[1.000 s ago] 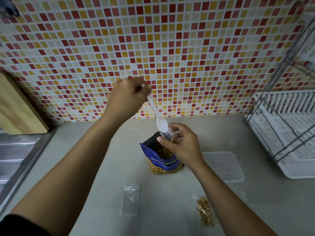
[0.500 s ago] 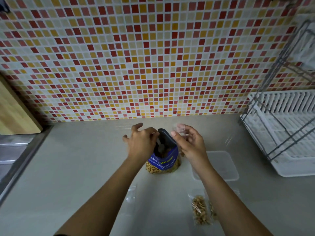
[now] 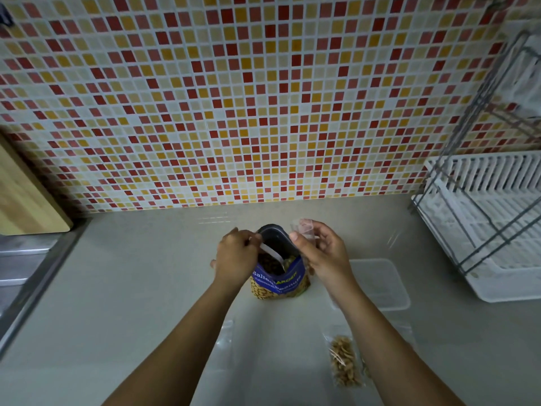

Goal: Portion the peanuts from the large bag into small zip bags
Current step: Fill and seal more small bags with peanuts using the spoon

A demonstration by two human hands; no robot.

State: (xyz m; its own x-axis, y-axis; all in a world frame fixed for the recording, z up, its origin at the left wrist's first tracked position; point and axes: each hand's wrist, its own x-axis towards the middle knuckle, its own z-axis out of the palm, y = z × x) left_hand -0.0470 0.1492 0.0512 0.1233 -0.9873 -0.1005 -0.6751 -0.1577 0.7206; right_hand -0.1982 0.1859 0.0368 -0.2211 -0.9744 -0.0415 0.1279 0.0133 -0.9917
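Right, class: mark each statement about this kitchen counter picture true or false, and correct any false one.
1. The left hand holds a white spoon dipped into the large peanut bag. True.
2. The right hand is empty. False: it pinches a small clear zip bag beside the large peanut bag's mouth.
3. A filled zip bag of peanuts lies on the counter. True.
4. The large peanut bag lies flat on its side. False: it stands upright, open.

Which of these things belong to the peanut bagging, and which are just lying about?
Job: peanut bag, spoon in left hand, small zip bag in right hand, filled zip bag, spare zip bag.
Lying about: plastic tub, dish rack, cutting board.
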